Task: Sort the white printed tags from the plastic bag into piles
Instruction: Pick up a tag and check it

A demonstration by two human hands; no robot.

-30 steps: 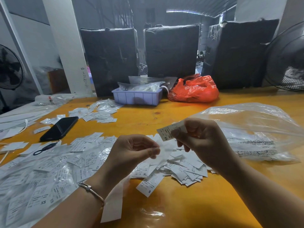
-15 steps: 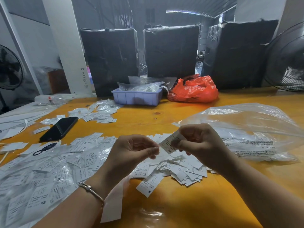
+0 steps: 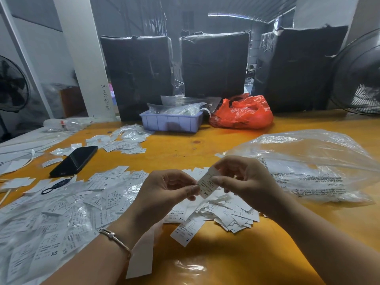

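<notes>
Under both hands: orange-yellow wooden table [image 3: 205, 262], glossy, with a dark knot mark beyond the hands. Past the table's far edge: three tall black-wrapped bales [image 3: 213, 64], a white pillar [image 3: 82, 58] with small handwriting too faint to read, corrugated roofing, dim interior. Left of the left hand, off the table: standing fan [image 3: 12, 87]. Beyond and right of the right hand: second fan [image 3: 357, 77].

Between the hands, raised above the table: one white tag [image 3: 206, 185], tilted, printed "XS" at its lower end, small lines above illegible. Right hand [image 3: 246, 184]: fingers and thumb curled, pinching the tag's upper part. Left hand [image 3: 164, 192]: fingers curled, fingertips at the tag's lower left edge, seemingly pinching it; thin bracelet [image 3: 115, 237] at the wrist.

Below the hands: loose heap of tags [image 3: 228, 214]; readable sizes "XL" and "S". Left of the left hand: broad spread of XS tags [image 3: 51, 223], many marked "XS", partly under clear film. Beyond the left hand: black phone [image 3: 74, 161], dark ring loop [image 3: 55, 185], smaller far pile [image 3: 123, 140]. Right of the right hand: clear plastic bag [image 3: 314, 165], crumpled, printed "THIS BAG IS NOT A TOY" and "ATTENZIONE", the rest unreadable. Far beyond the hands: lilac tray [image 3: 170, 122] holding clear packets; red plastic bag [image 3: 242, 112] just beside it.
</notes>
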